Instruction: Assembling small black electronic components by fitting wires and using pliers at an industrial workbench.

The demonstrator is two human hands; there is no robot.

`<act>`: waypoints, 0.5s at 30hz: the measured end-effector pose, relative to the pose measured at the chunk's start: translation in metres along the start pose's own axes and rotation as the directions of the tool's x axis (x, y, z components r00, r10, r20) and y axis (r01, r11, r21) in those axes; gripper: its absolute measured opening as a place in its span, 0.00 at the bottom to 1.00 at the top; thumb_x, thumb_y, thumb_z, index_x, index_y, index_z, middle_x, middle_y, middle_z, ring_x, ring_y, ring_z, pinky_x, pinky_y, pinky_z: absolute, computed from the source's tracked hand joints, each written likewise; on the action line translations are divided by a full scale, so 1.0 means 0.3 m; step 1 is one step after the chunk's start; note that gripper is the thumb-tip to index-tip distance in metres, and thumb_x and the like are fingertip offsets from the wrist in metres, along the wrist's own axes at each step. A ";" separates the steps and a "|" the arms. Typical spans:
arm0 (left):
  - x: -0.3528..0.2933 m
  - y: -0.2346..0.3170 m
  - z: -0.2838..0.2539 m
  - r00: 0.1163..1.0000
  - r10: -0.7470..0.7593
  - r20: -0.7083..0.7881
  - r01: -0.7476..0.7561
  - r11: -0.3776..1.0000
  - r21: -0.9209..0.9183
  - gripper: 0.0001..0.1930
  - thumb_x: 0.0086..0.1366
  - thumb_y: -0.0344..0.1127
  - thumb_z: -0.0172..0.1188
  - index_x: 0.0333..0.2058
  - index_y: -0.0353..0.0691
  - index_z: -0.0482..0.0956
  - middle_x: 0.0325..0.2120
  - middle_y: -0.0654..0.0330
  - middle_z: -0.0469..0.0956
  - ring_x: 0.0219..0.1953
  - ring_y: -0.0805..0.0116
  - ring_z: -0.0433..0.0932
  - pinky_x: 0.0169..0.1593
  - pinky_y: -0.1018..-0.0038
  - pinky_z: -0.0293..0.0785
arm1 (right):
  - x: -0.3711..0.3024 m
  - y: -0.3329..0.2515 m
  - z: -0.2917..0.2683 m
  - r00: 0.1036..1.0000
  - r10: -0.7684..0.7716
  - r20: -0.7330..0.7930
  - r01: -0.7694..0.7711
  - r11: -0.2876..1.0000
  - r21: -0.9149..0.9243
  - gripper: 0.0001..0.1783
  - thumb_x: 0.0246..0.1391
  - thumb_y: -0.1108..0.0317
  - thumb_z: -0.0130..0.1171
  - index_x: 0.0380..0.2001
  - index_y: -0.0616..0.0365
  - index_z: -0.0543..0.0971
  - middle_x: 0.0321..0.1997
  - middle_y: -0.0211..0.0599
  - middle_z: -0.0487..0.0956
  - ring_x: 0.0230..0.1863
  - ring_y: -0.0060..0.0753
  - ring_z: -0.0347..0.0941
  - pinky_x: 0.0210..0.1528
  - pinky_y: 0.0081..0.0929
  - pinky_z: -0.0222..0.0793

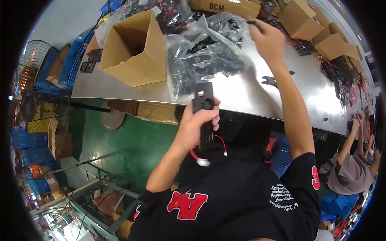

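Note:
My left hand [197, 124] grips a flat black plastic housing [203, 92] near the table's front edge. Red wires [194, 153] hang from its lower end, with a white connector [203, 162] on one of them. Farther off, my right hand [268, 40] reaches to the right rim of a clear plastic bag [209, 64] full of small black parts. Its thumb and fingertips are pinched together; whatever is between them is too small to name. Under my right forearm lies a dark hand tool [269, 80], perhaps pliers, partly hidden.
An open cardboard box [136, 66] stands left of the bag on the metal table [257, 98]. Black parts [89, 64] lie beyond its left side. More cartons [297, 20] and wired black parts [303, 48] line the right. Another person [350, 174] works at far right.

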State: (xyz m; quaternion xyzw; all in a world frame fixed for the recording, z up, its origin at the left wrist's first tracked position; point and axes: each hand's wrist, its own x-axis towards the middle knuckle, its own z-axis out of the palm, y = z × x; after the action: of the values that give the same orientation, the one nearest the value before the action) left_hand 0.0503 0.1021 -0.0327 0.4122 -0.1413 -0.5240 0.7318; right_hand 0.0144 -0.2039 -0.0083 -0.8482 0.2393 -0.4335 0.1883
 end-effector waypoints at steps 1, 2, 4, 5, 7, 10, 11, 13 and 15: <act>0.000 -0.010 0.002 0.999 0.026 -0.032 -0.022 0.993 0.114 0.18 0.61 0.33 0.62 0.47 0.31 0.72 0.30 0.63 0.73 0.29 0.76 0.72 0.34 0.76 0.72 | -0.053 -0.061 -0.054 0.991 0.124 0.052 -0.130 0.983 0.133 0.16 0.57 0.64 0.60 0.42 0.65 0.83 0.30 0.42 0.84 0.30 0.27 0.80 0.38 0.27 0.74; 0.004 -0.016 0.016 0.994 0.110 -0.020 -0.102 0.967 0.233 0.18 0.62 0.35 0.63 0.47 0.32 0.72 0.28 0.65 0.72 0.27 0.78 0.70 0.32 0.78 0.69 | -0.110 -0.101 -0.105 0.964 0.239 0.114 -0.261 0.932 0.251 0.16 0.59 0.66 0.58 0.43 0.68 0.83 0.31 0.40 0.84 0.30 0.23 0.78 0.37 0.24 0.74; 0.022 -0.016 0.033 0.996 0.087 0.019 -0.089 0.962 0.257 0.18 0.62 0.34 0.63 0.47 0.32 0.72 0.28 0.65 0.72 0.27 0.79 0.70 0.32 0.79 0.68 | -0.231 -0.128 -0.186 0.942 0.278 0.190 -0.336 0.803 0.492 0.15 0.60 0.70 0.57 0.43 0.73 0.81 0.33 0.42 0.84 0.31 0.29 0.80 0.37 0.24 0.77; 0.038 -0.015 0.044 0.995 0.070 0.065 -0.086 0.955 0.282 0.18 0.62 0.34 0.63 0.47 0.32 0.72 0.28 0.65 0.72 0.27 0.79 0.69 0.33 0.79 0.67 | -0.289 -0.149 -0.219 0.909 0.338 0.245 -0.417 0.713 0.563 0.15 0.59 0.71 0.58 0.44 0.73 0.81 0.34 0.44 0.84 0.32 0.31 0.81 0.37 0.26 0.78; 0.063 -0.019 0.054 0.998 0.015 0.066 -0.029 0.977 0.211 0.20 0.60 0.31 0.62 0.50 0.31 0.72 0.32 0.64 0.74 0.32 0.77 0.72 0.38 0.77 0.72 | -0.381 -0.200 -0.250 0.805 0.477 0.353 -0.584 0.535 0.611 0.15 0.56 0.74 0.61 0.44 0.74 0.80 0.34 0.46 0.84 0.33 0.35 0.83 0.38 0.29 0.81; 0.099 -0.033 0.067 0.989 -0.080 0.123 0.070 0.994 0.089 0.23 0.57 0.28 0.60 0.52 0.31 0.72 0.36 0.62 0.75 0.37 0.74 0.75 0.43 0.73 0.75 | -0.466 -0.233 -0.267 0.765 0.484 0.426 -0.621 0.376 0.688 0.15 0.56 0.75 0.61 0.46 0.71 0.81 0.38 0.46 0.84 0.36 0.35 0.83 0.39 0.30 0.82; 0.109 -0.036 0.074 0.983 -0.071 0.172 0.056 0.994 0.091 0.23 0.56 0.28 0.60 0.52 0.30 0.72 0.36 0.62 0.75 0.37 0.73 0.75 0.43 0.73 0.75 | -0.484 -0.235 -0.269 0.765 0.476 0.435 -0.613 0.328 0.719 0.15 0.57 0.75 0.60 0.46 0.70 0.81 0.39 0.46 0.84 0.36 0.36 0.83 0.40 0.30 0.82; 0.122 -0.050 0.086 0.970 -0.084 0.229 0.062 0.993 0.104 0.23 0.56 0.29 0.60 0.52 0.30 0.72 0.36 0.61 0.75 0.37 0.73 0.75 0.43 0.74 0.74 | -0.508 -0.231 -0.282 0.760 0.452 0.468 -0.615 0.265 0.743 0.15 0.57 0.77 0.60 0.47 0.70 0.80 0.40 0.46 0.84 0.38 0.35 0.83 0.42 0.29 0.82; 0.132 -0.072 0.094 0.973 -0.061 0.225 -0.004 0.960 0.278 0.24 0.56 0.29 0.59 0.53 0.30 0.72 0.35 0.61 0.76 0.36 0.73 0.75 0.42 0.75 0.74 | -0.514 -0.255 -0.288 0.744 0.431 0.511 -0.640 0.242 0.729 0.14 0.57 0.80 0.60 0.48 0.70 0.80 0.40 0.45 0.84 0.39 0.32 0.83 0.43 0.27 0.82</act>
State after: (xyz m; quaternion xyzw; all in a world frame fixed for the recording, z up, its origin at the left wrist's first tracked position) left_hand 0.0345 0.0519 -0.0404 0.4487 -0.2915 -0.5539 0.6379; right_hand -0.1170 -0.0634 -0.0197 -0.5287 0.2365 -0.3097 0.7540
